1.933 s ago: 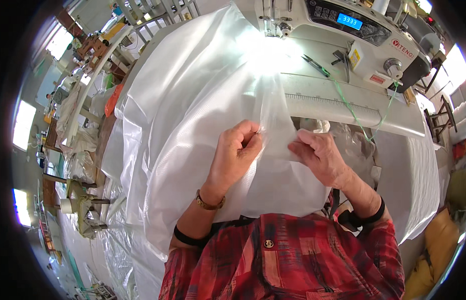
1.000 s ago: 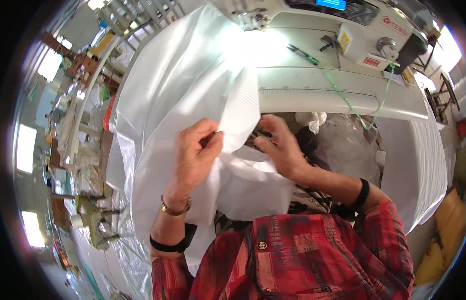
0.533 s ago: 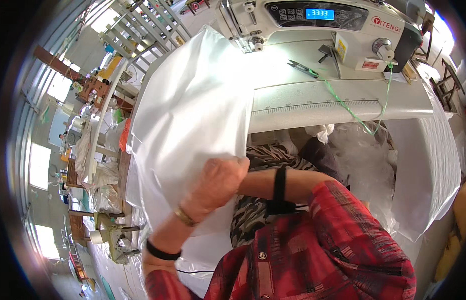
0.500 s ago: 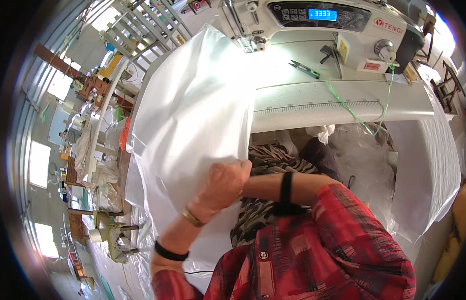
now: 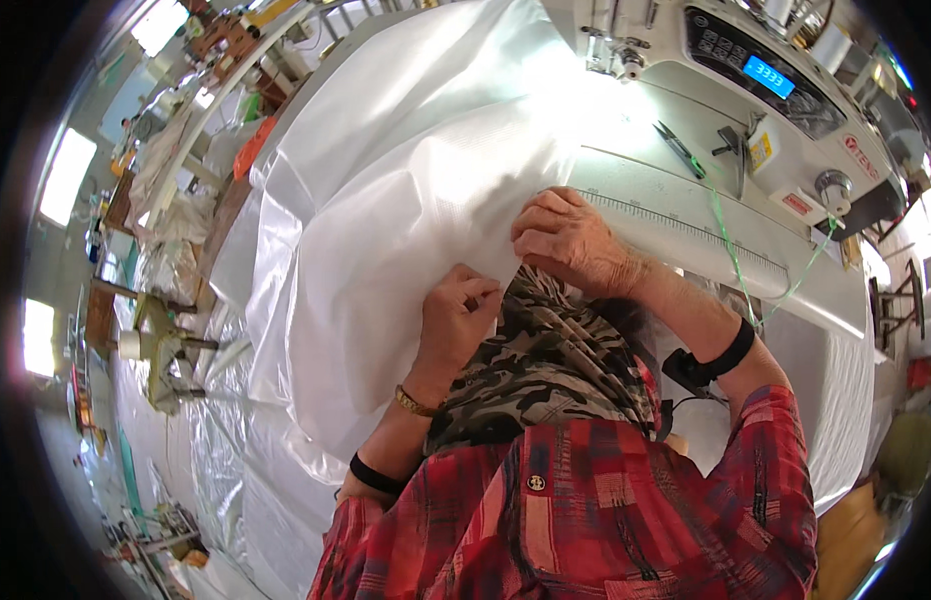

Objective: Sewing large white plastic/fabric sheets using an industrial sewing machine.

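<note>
A large white sheet, apparently thin woven plastic, drapes over the sewing table and hangs down toward my lap on the left. My left hand is closed in a pinch on the sheet's near right edge. Farther up that same edge, my right hand has its fingers curled onto the sheet, against the front of the table. The fingertips of both hands are partly hidden. Beyond them stands a sewing machine, its needle area brightly lit beside the sheet's far end.
Thread snips on a green cord lie on the machine bed, near a small black part. A ruler strip runs along the front edge. White material hangs at right; a cluttered bench stands at left.
My hands, together at the sheet's edge before, are now apart. The right has moved up and right along the edge. The view has turned, and the sheet bulges more.
</note>
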The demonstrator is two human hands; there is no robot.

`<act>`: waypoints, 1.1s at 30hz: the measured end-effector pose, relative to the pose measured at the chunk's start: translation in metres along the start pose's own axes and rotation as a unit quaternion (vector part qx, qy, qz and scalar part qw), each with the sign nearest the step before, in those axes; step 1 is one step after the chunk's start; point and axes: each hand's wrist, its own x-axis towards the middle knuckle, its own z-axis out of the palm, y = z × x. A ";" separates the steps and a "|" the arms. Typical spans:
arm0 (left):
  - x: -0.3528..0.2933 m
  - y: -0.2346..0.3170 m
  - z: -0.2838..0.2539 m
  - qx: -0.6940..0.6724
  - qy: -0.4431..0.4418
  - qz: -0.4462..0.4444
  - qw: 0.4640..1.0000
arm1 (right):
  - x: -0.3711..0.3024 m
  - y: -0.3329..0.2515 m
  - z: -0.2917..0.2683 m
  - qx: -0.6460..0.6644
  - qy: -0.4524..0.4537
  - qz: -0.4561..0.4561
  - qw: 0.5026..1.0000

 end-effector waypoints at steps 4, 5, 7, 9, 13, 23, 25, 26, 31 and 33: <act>0.000 0.007 -0.010 -0.033 -0.034 -0.100 0.994 | 0.003 0.008 -0.002 0.054 -0.043 -0.006 0.998; -0.001 0.010 -0.012 -0.050 -0.055 -0.170 0.983 | 0.003 0.009 -0.001 0.058 -0.041 -0.014 0.997; -0.003 0.014 -0.015 -0.069 -0.072 -0.240 0.966 | 0.002 0.010 -0.001 0.062 -0.049 -0.015 0.997; -0.005 0.018 -0.013 -0.175 -0.048 -0.180 0.967 | 0.003 0.010 -0.002 0.061 -0.052 -0.016 0.997; -0.007 0.023 -0.008 -0.146 -0.032 -0.092 0.985 | 0.005 0.010 -0.002 0.062 -0.053 -0.007 0.997; 0.009 0.033 -0.001 0.078 0.060 0.047 0.994 | 0.012 0.017 -0.009 0.056 -0.065 0.012 0.996; 0.011 0.035 -0.004 0.111 0.070 0.067 0.989 | 0.014 0.021 -0.010 0.035 -0.048 -0.008 0.998; 0.011 0.036 -0.005 0.127 0.073 0.085 0.986 | 0.015 0.024 -0.011 0.035 -0.051 -0.010 0.998; 0.008 0.039 -0.011 0.142 0.054 0.088 0.984 | 0.019 0.038 -0.021 0.090 -0.065 0.040 0.993; 0.008 0.037 -0.011 0.081 0.054 0.072 0.993 | 0.019 0.044 -0.025 0.105 -0.072 0.051 0.991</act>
